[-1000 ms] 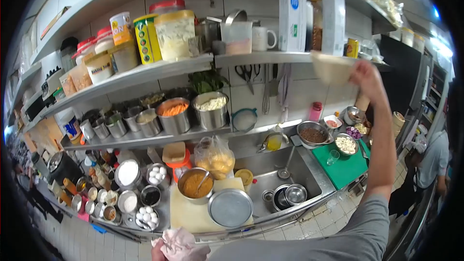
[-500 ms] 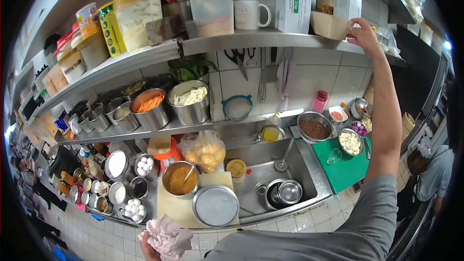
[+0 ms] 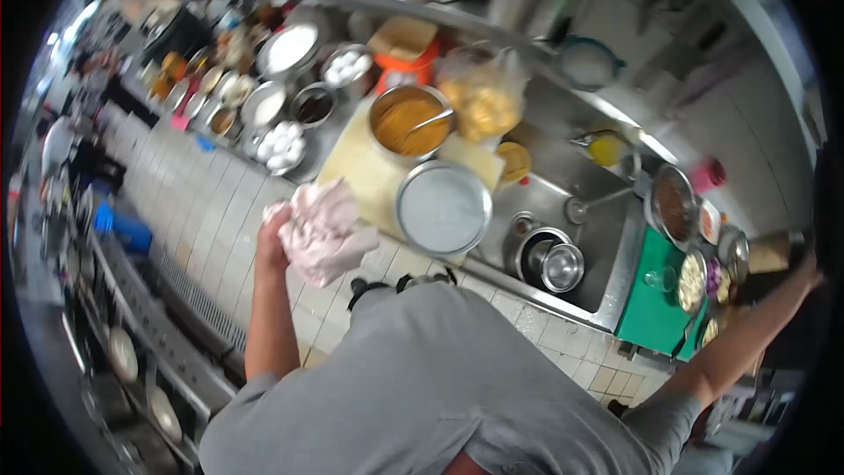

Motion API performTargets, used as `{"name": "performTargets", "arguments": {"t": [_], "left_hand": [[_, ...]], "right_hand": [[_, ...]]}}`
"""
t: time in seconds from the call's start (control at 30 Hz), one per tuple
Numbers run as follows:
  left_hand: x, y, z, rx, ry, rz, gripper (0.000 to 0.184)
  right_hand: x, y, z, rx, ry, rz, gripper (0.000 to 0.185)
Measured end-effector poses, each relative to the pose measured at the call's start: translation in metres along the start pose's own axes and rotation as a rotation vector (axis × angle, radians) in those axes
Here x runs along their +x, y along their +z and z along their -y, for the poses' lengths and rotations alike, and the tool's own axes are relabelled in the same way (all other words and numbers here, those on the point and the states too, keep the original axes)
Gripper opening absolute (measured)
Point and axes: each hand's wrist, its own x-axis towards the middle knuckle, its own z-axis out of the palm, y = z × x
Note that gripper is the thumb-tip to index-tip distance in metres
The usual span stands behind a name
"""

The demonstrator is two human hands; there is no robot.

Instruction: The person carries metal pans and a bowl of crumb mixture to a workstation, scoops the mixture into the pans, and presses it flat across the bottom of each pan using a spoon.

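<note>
From the left hand (image 3: pixel 272 237), crumpled cloth (image 3: pixel 325 233) extends rightward.

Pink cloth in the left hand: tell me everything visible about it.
The pale pink, soft-looking fabric cloth is bunched into a loose, crumpled wad, with many folds and a free flap spreading to the picture's right. The person's bare left hand grips it at one side. It's held up over the light-tiled floor, by the counter's front edge; contact with the counter can't be told.

Blur softens the warped view (corners black).
</note>
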Motion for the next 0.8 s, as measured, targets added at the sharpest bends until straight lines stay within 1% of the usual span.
{"name": "performTargets", "arguments": {"t": [0.03, 0.07, 0.1, 0.13, 0.17, 0.2, 0.23, 0.27, 0.3, 0.33, 0.37, 0.4, 0.43, 0.47, 0.5, 0.53, 0.57, 0.6, 0.67, 0.7, 0.77, 0.8], "left_hand": [[0.0, -0.005, 0.001, -0.012, 0.003, 0.062, 0.029], [0.002, -0.005, 0.001, -0.019, 0.003, 0.141, 0.027], [0.003, -0.001, -0.001, -0.013, -0.005, 0.125, 0.027], [0.001, 0.003, -0.002, -0.016, -0.031, 0.172, 0.026], [-0.005, 0.006, 0.0, -0.021, -0.063, 0.22, 0.025], [-0.011, 0.011, 0.002, -0.018, -0.074, 0.213, 0.025], [-0.012, 0.016, 0.0, -0.008, -0.087, 0.191, 0.025], [-0.013, 0.019, -0.002, 0.004, -0.097, 0.169, 0.024], [-0.014, 0.018, -0.002, 0.001, -0.085, 0.206, 0.024], [-0.015, 0.017, -0.001, 0.004, -0.082, 0.208, 0.024], [-0.014, 0.016, 0.001, 0.029, -0.087, 0.253, 0.023], [-0.008, 0.018, 0.002, 0.052, -0.09, 0.3, 0.022], [-0.005, 0.027, 0.0, 0.067, -0.116, 0.416, 0.023], [-0.003, 0.034, 0.004, 0.107, -0.142, 0.409, 0.022], [-0.003, 0.051, 0.002, 0.178, -0.176, 0.413, 0.02], [-0.001, 0.075, -0.008, 0.274, -0.206, 0.523, 0.018], [0.013, 0.075, -0.002, 0.517, -0.161, 0.664, 0.021], [0.015, 0.09, -0.012, 0.56, -0.305, 0.704, 0.024], [0.015, 0.109, -0.029, 0.692, -0.219, 0.826, 0.025], [0.021, 0.102, -0.032, 0.699, -0.218, 0.843, 0.025], [0.036, 0.083, -0.036, 0.788, -0.243, 0.832, 0.025], [0.047, 0.07, -0.039, 0.793, -0.245, 0.86, 0.025]], "right_hand": [[-0.011, 0.016, 0.007, 0.03, -0.028, 0.003, 0.044], [-0.021, 0.047, 0.01, 0.676, 0.04, -0.368, 0.055], [-0.032, 0.065, 0.014, 1.313, 0.123, -0.731, 0.067], [-0.045, 0.06, 0.02, 1.315, 0.112, -0.712, 0.067], [-0.061, 0.041, 0.027, 1.301, 0.204, -0.651, 0.076], [-0.078, 0.024, 0.035, 1.284, 0.302, -0.597, 0.084], [-0.096, 0.012, 0.046, 1.286, 0.3, -0.592, 0.084], [-0.119, 0.005, 0.057, 1.238, 0.172, -0.44, 0.062], [-0.148, -0.001, 0.068, 1.181, 0.047, -0.292, 0.041], [-0.18, -0.007, 0.08, 1.116, -0.074, -0.147, 0.024], [-0.214, -0.015, 0.098, 1.044, -0.192, -0.006, 0.026], [-0.256, -0.02, 0.134, 1.632, -0.261, 0.301, 0.023], [-0.302, -0.077, 0.179, 1.838, -0.364, 0.472, 0.022], [-0.342, -0.14, 0.211, 1.932, -0.333, 0.877, 0.023], [-0.375, -0.18, 0.239, 2.015, -0.481, 1.145, 0.025], [-0.4, -0.221, 0.266, 1.889, -0.654, 1.486, 0.036], [-0.435, -0.247, 0.296, 1.933, -0.776, 1.641, 0.045], [-0.469, -0.284, 0.321, 2.142, -0.579, 1.809, 0.047], [-0.518, -0.334, 0.363, 2.184, -0.361, 2.173, 0.046], [-0.519, -0.344, 0.369, 2.193, -0.341, 2.158, 0.046], [-0.518, -0.36, 0.383, 2.127, -0.506, 2.035, 0.042], [-0.516, -0.366, 0.389, 2.129, -0.473, 2.017, 0.042]]}}
